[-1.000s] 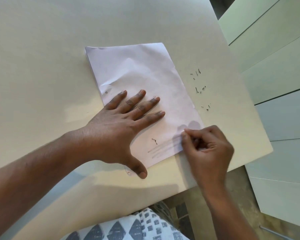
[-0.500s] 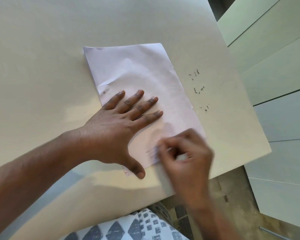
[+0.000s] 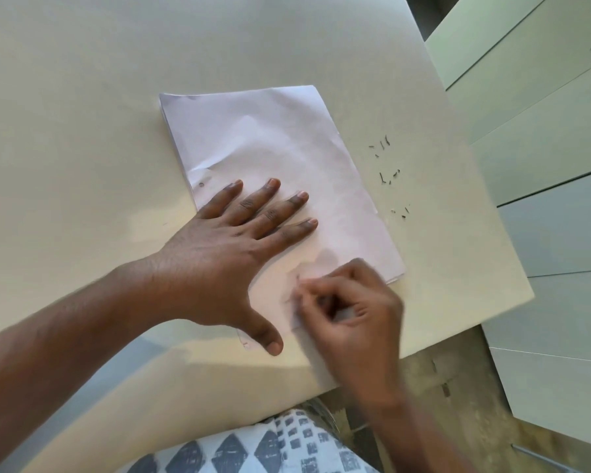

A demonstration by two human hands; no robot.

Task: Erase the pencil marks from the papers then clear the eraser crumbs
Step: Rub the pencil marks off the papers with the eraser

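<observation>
Papers (image 3: 280, 155) lying in a thin white stack on the cream surface (image 3: 82, 114), slightly skewed, creased near the far left, one small punched hole at the left edge; no readable writing, brand or label showing anywhere. Faint grey pencil marks (image 3: 292, 295) showing on the near end of the top sheet, smudged and blurred. Left hand (image 3: 219, 264) pressing flat on the stack, fingers (image 3: 273, 213) straight and spread, thumb reaching over the near edge. Right hand (image 3: 352, 319) sitting blurred over the near right corner, fingers curled tight as if pinching something small; what it is holding, cannot tell. Dark eraser crumbs (image 3: 388, 175) lying scattered on the surface just right of the papers. Pale cabinet fronts (image 3: 543, 165) standing at the right
</observation>
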